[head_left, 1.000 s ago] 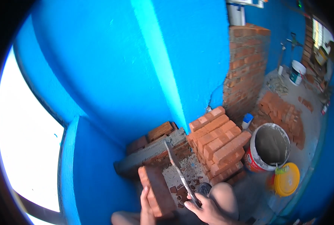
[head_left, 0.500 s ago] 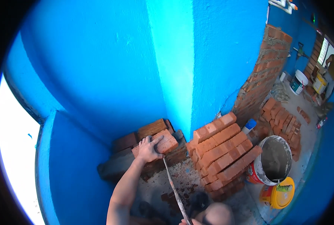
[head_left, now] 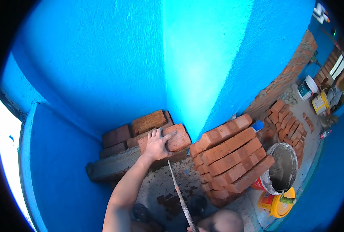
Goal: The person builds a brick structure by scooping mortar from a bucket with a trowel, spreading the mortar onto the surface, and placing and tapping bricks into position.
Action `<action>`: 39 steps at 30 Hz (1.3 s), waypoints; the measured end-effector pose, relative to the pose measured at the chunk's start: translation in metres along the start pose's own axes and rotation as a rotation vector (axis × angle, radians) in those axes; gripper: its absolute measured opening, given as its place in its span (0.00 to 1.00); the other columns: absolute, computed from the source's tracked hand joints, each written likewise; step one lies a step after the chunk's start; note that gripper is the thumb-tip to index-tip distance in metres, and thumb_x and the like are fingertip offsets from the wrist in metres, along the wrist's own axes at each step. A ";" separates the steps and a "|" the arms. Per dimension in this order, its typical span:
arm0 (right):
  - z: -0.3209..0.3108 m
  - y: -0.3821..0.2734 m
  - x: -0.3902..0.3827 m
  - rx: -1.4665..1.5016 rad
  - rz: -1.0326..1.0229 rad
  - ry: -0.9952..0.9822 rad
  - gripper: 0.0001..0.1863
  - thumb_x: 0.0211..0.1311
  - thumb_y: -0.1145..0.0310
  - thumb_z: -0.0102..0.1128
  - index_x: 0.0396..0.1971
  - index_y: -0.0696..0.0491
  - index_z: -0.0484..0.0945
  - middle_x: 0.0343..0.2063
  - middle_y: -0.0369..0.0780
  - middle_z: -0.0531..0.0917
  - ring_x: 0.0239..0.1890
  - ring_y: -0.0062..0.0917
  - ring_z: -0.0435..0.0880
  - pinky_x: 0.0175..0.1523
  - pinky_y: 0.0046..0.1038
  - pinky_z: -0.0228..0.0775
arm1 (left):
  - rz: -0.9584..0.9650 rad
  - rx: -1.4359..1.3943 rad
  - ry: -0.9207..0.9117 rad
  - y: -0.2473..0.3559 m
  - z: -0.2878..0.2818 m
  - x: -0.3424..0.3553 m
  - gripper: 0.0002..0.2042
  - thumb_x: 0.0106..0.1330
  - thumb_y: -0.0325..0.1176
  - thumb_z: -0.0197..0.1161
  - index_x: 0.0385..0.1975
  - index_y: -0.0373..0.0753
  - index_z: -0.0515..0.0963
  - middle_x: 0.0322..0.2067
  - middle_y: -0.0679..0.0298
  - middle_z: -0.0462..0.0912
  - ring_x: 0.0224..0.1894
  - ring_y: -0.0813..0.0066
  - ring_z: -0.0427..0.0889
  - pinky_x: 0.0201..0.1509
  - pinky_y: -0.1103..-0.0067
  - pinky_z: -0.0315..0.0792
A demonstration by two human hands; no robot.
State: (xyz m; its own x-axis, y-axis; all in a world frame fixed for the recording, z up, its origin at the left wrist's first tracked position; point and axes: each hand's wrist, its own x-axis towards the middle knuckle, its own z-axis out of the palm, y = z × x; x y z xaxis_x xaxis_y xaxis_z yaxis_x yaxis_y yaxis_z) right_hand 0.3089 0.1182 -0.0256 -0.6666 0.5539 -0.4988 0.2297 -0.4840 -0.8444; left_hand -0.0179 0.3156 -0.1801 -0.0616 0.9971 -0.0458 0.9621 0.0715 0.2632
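My left hand (head_left: 156,145) grips an orange brick (head_left: 179,138) from above, the index finger stretched along its top and the thumb at its near edge. That brick sits on a low course of bricks along the blue wall, its right end close to the wall corner. Behind it lie a browner brick (head_left: 148,120) and a dark red brick (head_left: 116,135). My right hand (head_left: 197,229), only partly visible at the bottom edge, is closed on a long, thin, mortar-smeared tool (head_left: 179,193). Its tip points up toward the brick; its exact kind is unclear from this angle.
A stack of orange bricks (head_left: 233,152) stands right of the corner. Beyond it are a bucket of grey mortar (head_left: 271,181), a yellow-lidded bucket (head_left: 284,205) and more piled bricks (head_left: 289,123). A grey ledge (head_left: 114,167) runs below the course. Another person (head_left: 343,79) is far right.
The view has shifted, and the wall corner sits differently in it. My left hand stays on the brick, whose right end now appears closer to the corner. The thin tool remains in my right hand.
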 end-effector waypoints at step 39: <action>-0.042 0.017 0.204 -0.641 -0.488 0.590 0.22 0.66 0.65 0.49 0.60 0.48 0.69 0.46 0.52 0.79 0.50 0.46 0.78 0.53 0.36 0.69 | -0.323 -0.317 0.090 -0.048 -0.017 -0.053 0.44 0.46 0.49 0.75 0.63 0.34 0.64 0.58 0.45 0.66 0.57 0.49 0.73 0.59 0.67 0.70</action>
State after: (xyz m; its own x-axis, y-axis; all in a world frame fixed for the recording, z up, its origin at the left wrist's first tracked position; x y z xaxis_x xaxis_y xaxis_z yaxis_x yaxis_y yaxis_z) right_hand 0.2067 0.2508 -0.1500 -0.3710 0.9267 0.0605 0.4801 0.2472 -0.8417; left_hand -0.0652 0.2598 -0.1736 -0.3814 0.9196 -0.0936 0.7620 0.3702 0.5314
